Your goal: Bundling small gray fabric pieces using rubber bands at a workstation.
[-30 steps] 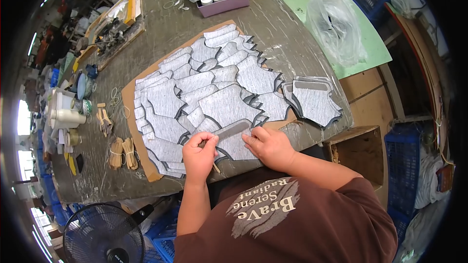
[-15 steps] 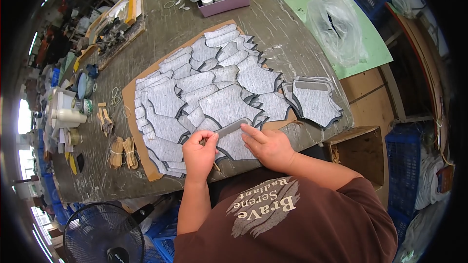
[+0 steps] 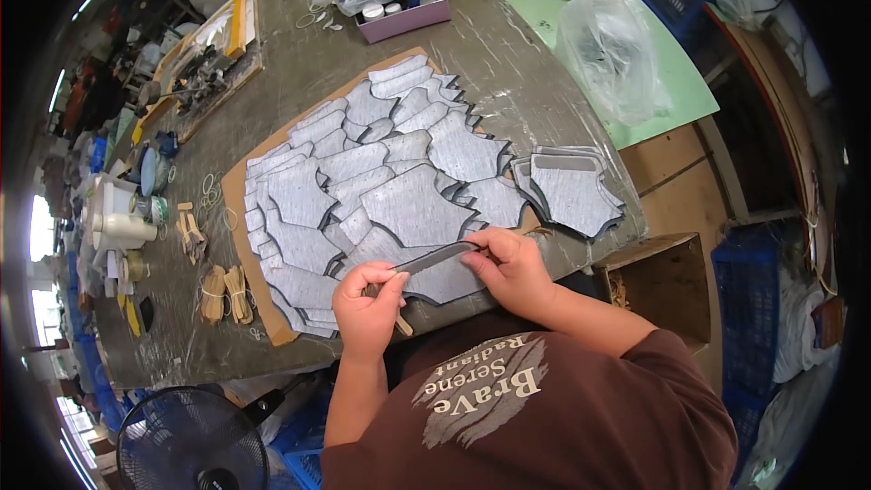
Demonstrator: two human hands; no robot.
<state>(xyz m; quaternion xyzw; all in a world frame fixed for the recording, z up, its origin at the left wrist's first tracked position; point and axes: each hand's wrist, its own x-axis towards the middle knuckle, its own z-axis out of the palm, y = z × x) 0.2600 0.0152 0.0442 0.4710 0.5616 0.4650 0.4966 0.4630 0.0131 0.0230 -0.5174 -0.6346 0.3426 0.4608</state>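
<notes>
The left hand (image 3: 367,307) and right hand (image 3: 510,265) both pinch a narrow grey strip (image 3: 438,259), one at each end, so it spans the gap between them. The strip sits just above a grey cut piece (image 3: 442,279) at the near edge of the cardboard sheet (image 3: 238,218). Overlapping grey pieces (image 3: 381,172) cover that sheet. A separate stack of pieces (image 3: 572,192) lies right of it. Both grips are narrow, closed on the strip.

The cut pieces (image 3: 413,209) are grey with dark edges, laid on brown cardboard (image 3: 238,218) over a mottled grey-brown tabletop (image 3: 299,63). At the tabletop's far edge sits a lilac tray (image 3: 404,23), and a pale green mat (image 3: 653,63) lies at its right.
</notes>
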